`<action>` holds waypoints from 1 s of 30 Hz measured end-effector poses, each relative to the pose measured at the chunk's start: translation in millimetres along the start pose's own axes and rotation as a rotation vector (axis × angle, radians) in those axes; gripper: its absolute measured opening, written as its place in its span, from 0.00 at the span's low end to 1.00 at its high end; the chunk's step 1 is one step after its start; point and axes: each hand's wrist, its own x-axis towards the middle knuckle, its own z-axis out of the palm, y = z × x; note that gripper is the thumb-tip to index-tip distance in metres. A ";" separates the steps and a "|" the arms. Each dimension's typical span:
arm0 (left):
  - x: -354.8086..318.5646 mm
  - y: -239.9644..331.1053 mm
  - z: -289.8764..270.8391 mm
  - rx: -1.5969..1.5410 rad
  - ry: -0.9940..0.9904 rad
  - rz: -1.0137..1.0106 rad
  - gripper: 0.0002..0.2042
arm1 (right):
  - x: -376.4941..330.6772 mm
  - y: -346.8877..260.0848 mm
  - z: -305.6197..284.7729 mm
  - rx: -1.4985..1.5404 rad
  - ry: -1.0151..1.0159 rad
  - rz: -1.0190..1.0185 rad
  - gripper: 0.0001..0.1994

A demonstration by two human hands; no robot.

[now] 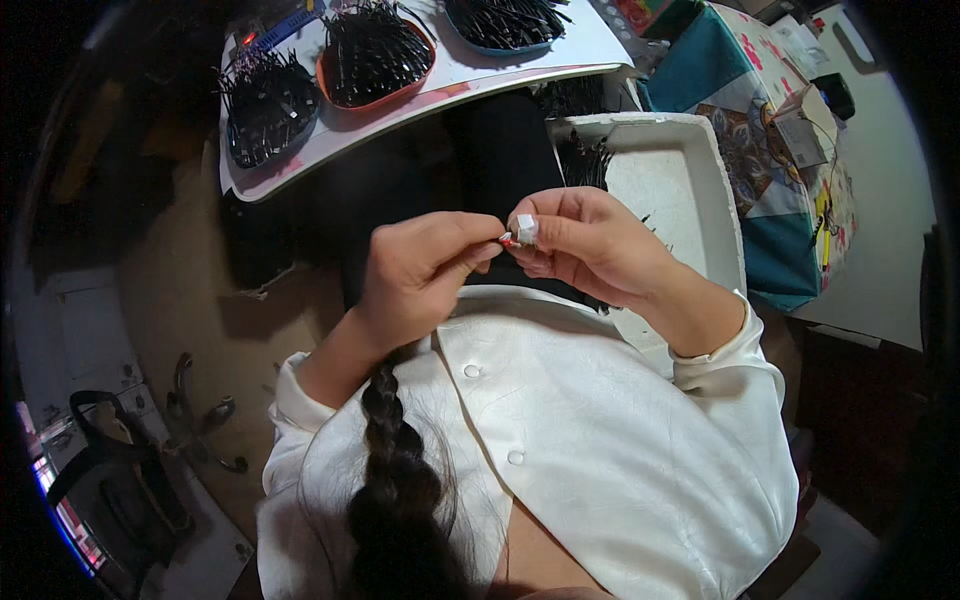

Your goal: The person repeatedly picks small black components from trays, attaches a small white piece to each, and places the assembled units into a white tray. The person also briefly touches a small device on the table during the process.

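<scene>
My left hand (425,262) and my right hand (590,240) meet in front of my chest. Both have their fingertips pinched on a tiny red-and-white piece (510,241), largely covered by the fingers. At the tip of my right thumb shows a small white block-like bit (526,229); whether it is held or wrapped on the thumb, I cannot tell. Under my right forearm lies a white foam box (690,150), with a bunch of thin black strands (584,162) at its far left corner.
On the white table (460,88) ahead, a red tray (400,97), a blue tray (505,50) and a dark tray (245,160) hold many black cable-like strands. At right, a patterned cloth (735,120) carries a small carton (803,128). A black bag (125,490) sits lower left.
</scene>
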 end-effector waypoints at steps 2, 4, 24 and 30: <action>-2.4 -0.4 -4.5 -0.399 -0.032 -0.153 0.04 | -2.0 -1.6 -0.5 -0.118 -0.028 -0.097 0.09; -3.2 -3.1 -6.1 -0.765 -0.082 -0.243 0.04 | 1.4 -5.8 -1.2 -0.613 0.052 -0.539 0.08; -2.5 6.6 -11.6 -0.310 -0.054 -0.142 0.08 | 17.0 14.4 -11.8 -0.628 -0.094 -0.794 0.08; 10.2 5.8 -18.0 -0.381 -0.041 -0.247 0.08 | 33.2 3.7 -16.1 -0.727 -0.093 -0.978 0.11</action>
